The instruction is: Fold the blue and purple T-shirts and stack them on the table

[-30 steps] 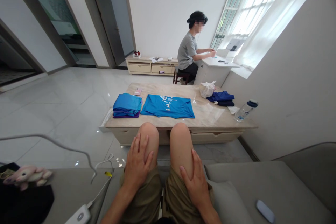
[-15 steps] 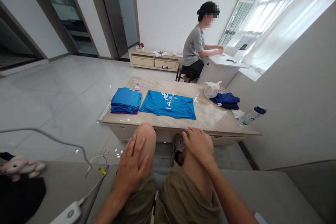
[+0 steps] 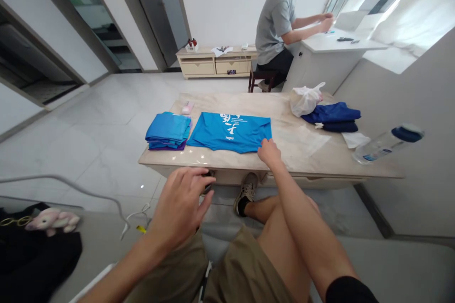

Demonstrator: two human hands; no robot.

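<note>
A blue shirt with white lettering lies folded into a flat panel on the marble-topped table. My right hand is at its near right corner, fingers closed on the cloth's edge. In front of the table, my left hand hangs in the air, its fingers apart and nothing in them. To the left of the shirt sits a stack of folded blue clothes, with a purple one at the bottom.
The table also bears a pink phone, a white plastic bag, dark blue clothing and a tilted-looking water bottle. Beyond it, a person in grey sits at a white desk. A plush toy lies at left.
Both hands have left my knees. My right hand has reached forward to the shirt's corner, and my left hand has lifted. The view has shifted closer to the table.
</note>
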